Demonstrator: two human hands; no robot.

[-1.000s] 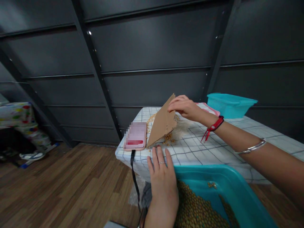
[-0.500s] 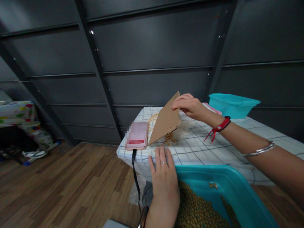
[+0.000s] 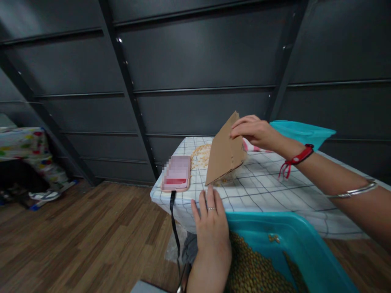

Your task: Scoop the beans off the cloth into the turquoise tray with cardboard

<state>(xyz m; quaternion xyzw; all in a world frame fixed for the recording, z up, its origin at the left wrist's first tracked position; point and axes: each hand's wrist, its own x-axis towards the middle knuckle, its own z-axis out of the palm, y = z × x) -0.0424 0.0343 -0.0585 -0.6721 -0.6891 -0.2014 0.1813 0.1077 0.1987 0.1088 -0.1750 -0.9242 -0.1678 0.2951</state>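
Observation:
My right hand (image 3: 255, 132) grips the upper right edge of a piece of brown cardboard (image 3: 222, 152), which is tilted with its lower edge at the checked tablecloth (image 3: 275, 179). A few soybeans show under the cardboard's lower right side, beside something translucent that I cannot make out. To its left, a loose ring of pale soybeans (image 3: 200, 158) lies on the cloth. My left hand (image 3: 212, 240) lies with fingers spread at the table's front edge. Beside it is a teal basin (image 3: 293, 219) holding many soybean-like beans (image 3: 255, 264).
A pink-cased phone (image 3: 179, 169) lies at the table's left corner, with a black strap (image 3: 174, 224) hanging down. A turquoise bin (image 3: 305, 132) stands at the back right near a pink-and-white cloth (image 3: 255, 147). Dark wall panels rise behind. A person's shoe (image 3: 45, 195) shows far left.
My right hand has moved the cardboard to the right, uncovering more of the ring of soybeans and hiding most beans under its lower edge. My left hand has stayed in place.

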